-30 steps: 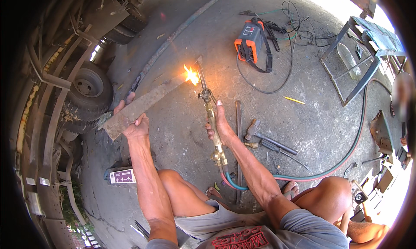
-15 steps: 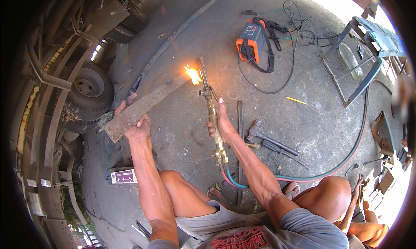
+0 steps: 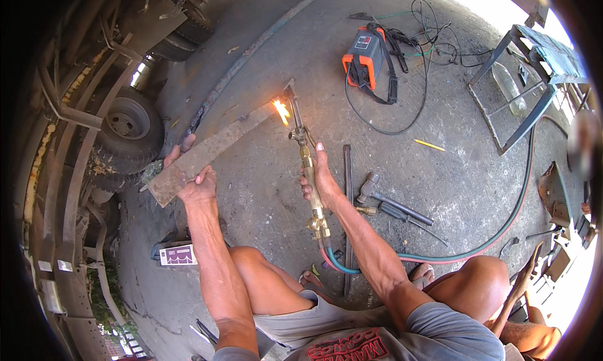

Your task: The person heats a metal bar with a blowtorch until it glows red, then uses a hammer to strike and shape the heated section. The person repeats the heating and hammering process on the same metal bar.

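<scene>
My left hand (image 3: pixel 199 184) grips a flat, rusty metal bar (image 3: pixel 217 144) near its lower left end, and the bar slopes up to the right. Fingers also show at the bar's far edge. My right hand (image 3: pixel 321 179) is wrapped round the brass handle of a cutting torch (image 3: pixel 308 166), thumb by the lever. A bright orange flame (image 3: pixel 281 112) burns at the bar's upper right end, beside the torch head. Green and red hoses (image 3: pixel 440 258) run from the torch's lower end off to the right.
A hammer (image 3: pixel 370 186) and a long metal strip (image 3: pixel 347 235) lie right of the torch. Farther off stands an orange and grey machine (image 3: pixel 367 59) with cables. A metal stand (image 3: pixel 502 103) is at right, truck wheels (image 3: pixel 129 129) at left. Another person's arm (image 3: pixel 524 279) shows at lower right.
The flame has grown smaller and narrower. The bar and my left hand have shifted slightly left. At lower right, the other person's hand has moved up.
</scene>
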